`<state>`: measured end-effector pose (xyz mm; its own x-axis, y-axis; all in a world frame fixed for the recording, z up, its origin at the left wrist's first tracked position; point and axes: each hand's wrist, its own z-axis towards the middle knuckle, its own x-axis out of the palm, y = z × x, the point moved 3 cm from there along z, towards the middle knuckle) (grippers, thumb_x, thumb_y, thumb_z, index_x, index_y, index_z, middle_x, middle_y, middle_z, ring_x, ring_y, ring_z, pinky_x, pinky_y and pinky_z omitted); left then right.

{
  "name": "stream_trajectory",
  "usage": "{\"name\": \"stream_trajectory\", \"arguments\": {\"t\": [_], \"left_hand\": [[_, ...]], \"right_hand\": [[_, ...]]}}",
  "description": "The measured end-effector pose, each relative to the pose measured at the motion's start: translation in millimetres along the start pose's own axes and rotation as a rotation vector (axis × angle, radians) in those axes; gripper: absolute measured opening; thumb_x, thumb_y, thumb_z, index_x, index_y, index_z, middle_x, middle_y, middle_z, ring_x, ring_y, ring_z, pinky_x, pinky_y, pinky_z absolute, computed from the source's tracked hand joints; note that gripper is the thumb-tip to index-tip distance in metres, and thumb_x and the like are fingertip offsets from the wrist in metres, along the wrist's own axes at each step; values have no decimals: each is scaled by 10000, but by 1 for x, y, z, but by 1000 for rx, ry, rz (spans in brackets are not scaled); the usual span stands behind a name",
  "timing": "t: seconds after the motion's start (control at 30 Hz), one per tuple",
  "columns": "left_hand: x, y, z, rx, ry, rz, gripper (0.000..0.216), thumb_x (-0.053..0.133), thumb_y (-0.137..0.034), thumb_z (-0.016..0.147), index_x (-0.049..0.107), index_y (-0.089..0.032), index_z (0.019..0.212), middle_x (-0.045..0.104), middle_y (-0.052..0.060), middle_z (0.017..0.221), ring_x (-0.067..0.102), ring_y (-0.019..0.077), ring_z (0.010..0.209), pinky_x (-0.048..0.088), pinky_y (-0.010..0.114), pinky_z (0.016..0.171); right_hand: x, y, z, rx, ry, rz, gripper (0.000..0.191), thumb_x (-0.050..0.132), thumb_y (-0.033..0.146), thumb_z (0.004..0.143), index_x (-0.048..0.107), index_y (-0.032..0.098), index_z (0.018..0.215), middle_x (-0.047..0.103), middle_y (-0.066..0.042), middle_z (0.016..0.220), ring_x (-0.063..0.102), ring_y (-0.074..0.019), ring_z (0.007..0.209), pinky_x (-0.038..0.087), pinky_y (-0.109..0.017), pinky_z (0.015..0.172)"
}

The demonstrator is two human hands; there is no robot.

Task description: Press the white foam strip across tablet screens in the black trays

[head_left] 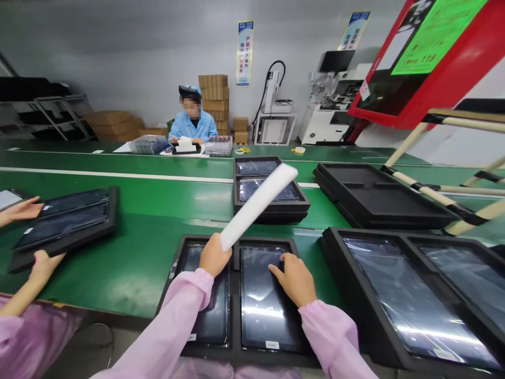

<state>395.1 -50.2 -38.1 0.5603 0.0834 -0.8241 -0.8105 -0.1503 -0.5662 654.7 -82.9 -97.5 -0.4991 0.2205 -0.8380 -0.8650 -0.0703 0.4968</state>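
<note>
My left hand (215, 256) is closed round the lower end of a long white foam-like strip (258, 206), which slants up and to the right. Below that hand, a black foam tray (234, 308) holds two dark tablet screens side by side. My left forearm partly covers the left screen (216, 310). Over the upper right edge of the right screen (262, 295), my right hand (295, 279) is open, thumb apart from the bent fingers; the fingertips seem to touch the screen or tray edge. Small white labels sit at the screens' lower ends.
Another tray of screens (398, 337) stands close on the right, with stacked black trays (384, 213) behind. A further tray (272, 216) sits ahead on the green bench (158, 200). At left, a co-worker's hands hold a tray (112, 221). Another person (193, 123) sits opposite.
</note>
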Motion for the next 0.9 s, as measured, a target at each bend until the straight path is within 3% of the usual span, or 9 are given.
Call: {"name": "stream_trajectory", "arguments": {"t": [0.13, 0.37, 0.47, 0.53, 0.63, 0.73, 0.8, 0.9], "left_hand": [[20, -2, 13, 44, 60, 166, 249, 632, -115, 782, 556, -185, 1008, 669, 148, 1096, 649, 323, 1083, 455, 395, 887], [30, -1, 18, 107, 121, 239, 313, 599, -99, 803, 562, -167, 1106, 636, 154, 1159, 613, 333, 1149, 433, 406, 937], [21, -4, 18, 127, 113, 204, 263, 594, -120, 820, 562, -171, 1076, 641, 137, 1132, 635, 306, 1103, 446, 369, 895], [4, 2, 10, 133, 96, 166, 234, 601, -172, 832, 556, -183, 1062, 649, 114, 1110, 653, 283, 1047, 462, 347, 844], [-33, 33, -15, 100, 37, 100, 275, 583, -285, 849, 539, -200, 1107, 653, 92, 1118, 660, 276, 1014, 482, 353, 817], [-65, 79, -45, 31, -103, -29, 438, 611, -481, 797, 542, -194, 1121, 647, 104, 1112, 642, 317, 1048, 501, 415, 893], [-75, 106, -61, -28, -191, -109, 604, 663, -606, 708, 553, -186, 1127, 637, 125, 1150, 614, 354, 1111, 490, 466, 974], [-75, 135, -76, -165, -166, -214, 775, 718, -689, 636, 557, -182, 1200, 621, 139, 1260, 587, 371, 1196, 468, 500, 1053]], "right_hand": [[10, 1, 1, 27, -49, -40, 260, 724, 422, 894, 556, 223, 903, 654, -112, 942, 592, -314, 877, 431, -400, 772], [10, -3, -2, 64, -42, -27, 267, 669, 450, 958, 566, 206, 927, 643, -132, 986, 571, -314, 923, 419, -413, 821], [3, -6, 1, 86, -37, 40, 287, 662, 467, 948, 576, 193, 954, 658, -129, 978, 598, -315, 936, 445, -410, 824], [-7, -10, -6, 90, -30, 106, 308, 613, 488, 963, 590, 186, 1013, 675, -121, 1010, 624, -294, 926, 472, -396, 810], [-24, -18, -33, 88, -27, 208, 373, 524, 527, 990, 601, 193, 1140, 678, -117, 1153, 649, -267, 976, 503, -388, 840], [-35, -27, -67, 126, -82, 327, 380, 539, 551, 969, 633, 216, 1122, 660, -128, 1254, 609, -297, 1154, 480, -437, 965], [-36, -32, -82, 174, -133, 381, 362, 571, 547, 945, 649, 220, 1080, 639, -140, 1306, 564, -319, 1241, 439, -481, 1043], [-33, -34, -91, 217, -156, 406, 380, 581, 547, 932, 651, 215, 1101, 570, -156, 1405, 516, -336, 1315, 409, -526, 1097]]}}
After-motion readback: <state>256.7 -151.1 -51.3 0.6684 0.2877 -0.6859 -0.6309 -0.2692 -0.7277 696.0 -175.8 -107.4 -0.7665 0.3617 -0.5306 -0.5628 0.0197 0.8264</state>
